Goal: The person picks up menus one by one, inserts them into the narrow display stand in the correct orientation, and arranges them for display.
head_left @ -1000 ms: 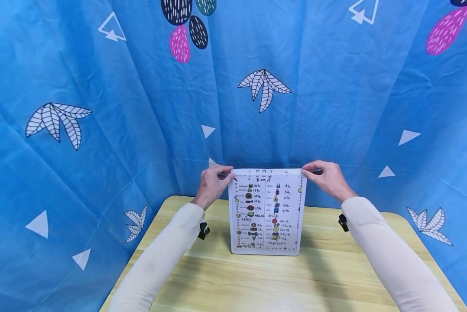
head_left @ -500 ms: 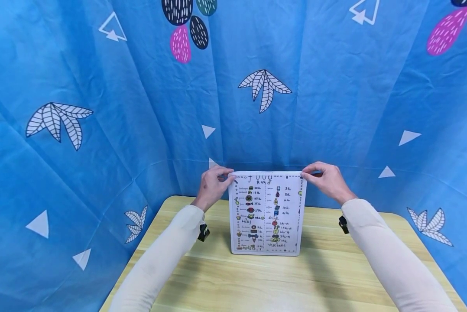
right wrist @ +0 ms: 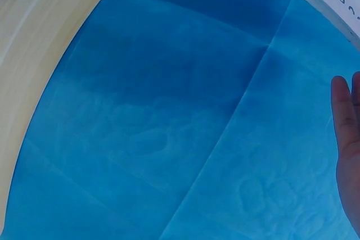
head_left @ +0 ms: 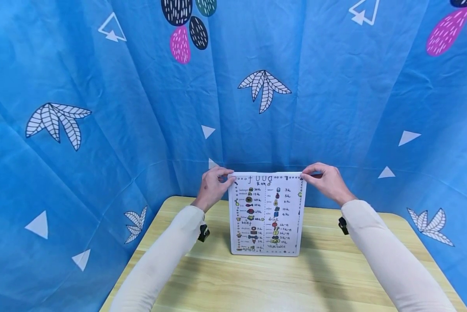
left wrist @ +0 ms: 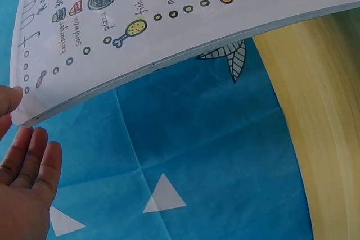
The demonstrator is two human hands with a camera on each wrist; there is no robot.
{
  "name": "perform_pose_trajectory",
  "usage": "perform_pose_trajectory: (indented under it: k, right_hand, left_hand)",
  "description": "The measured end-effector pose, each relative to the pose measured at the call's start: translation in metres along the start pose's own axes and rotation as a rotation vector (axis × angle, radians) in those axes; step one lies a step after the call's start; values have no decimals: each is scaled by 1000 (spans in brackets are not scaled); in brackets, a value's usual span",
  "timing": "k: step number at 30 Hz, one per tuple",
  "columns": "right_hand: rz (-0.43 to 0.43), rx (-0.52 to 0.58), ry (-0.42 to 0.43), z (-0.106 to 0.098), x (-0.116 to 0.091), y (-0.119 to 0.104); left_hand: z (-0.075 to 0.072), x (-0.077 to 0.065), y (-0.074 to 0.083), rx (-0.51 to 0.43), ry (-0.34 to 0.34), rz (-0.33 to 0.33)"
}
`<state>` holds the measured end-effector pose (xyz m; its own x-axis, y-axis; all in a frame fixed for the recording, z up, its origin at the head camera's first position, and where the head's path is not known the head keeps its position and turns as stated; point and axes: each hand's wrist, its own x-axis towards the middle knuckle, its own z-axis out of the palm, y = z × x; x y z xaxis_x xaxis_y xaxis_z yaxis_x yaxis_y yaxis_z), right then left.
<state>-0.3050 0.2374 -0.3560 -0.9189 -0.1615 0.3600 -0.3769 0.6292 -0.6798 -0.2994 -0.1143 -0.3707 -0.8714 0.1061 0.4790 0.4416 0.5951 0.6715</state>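
A white menu board (head_left: 265,212) with handwritten words, prices and small coloured food drawings stands roughly upright, its lower edge close over the wooden table. My left hand (head_left: 214,184) pinches its upper left corner between thumb and fingers. At the upper right corner, my right hand (head_left: 327,180) pinches it the same way. The left wrist view shows the thumb on the board's (left wrist: 185,21) printed face and the other fingers below and behind the corner. Only part of the right hand (right wrist: 349,144) enters the right wrist view, so its pinch is hidden there.
The pale wooden table (head_left: 264,286) has rounded far corners. Blue patterned cloth (head_left: 140,108) hangs behind the table and on both sides, close behind the board. A dark wrist device (head_left: 203,232) sits on the left arm, another (head_left: 343,224) on the right.
The board's top edge has sunk slightly, and the printed content appears a little lower on it. The heading near the top shows more fully. Both hands keep their pinch and barely move.
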Motion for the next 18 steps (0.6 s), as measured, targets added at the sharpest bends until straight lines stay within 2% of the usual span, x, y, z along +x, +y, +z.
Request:
perform_pose_trajectory:
  k: [4, 9, 15, 18]
  right_hand:
    - [12, 6, -10, 0, -1, 0]
    - [15, 11, -14, 1, -2, 0]
    - [-28, -8, -5, 2, -2, 1]
    - [-50, -22, -40, 0, -2, 0]
  left_hand:
    - [0, -1, -1, 27, -9, 15]
    - [0, -3, -4, 112, -37, 59]
    - [-5, -6, -3, 221, -146, 52]
    - [-13, -6, 1, 281, -210, 45]
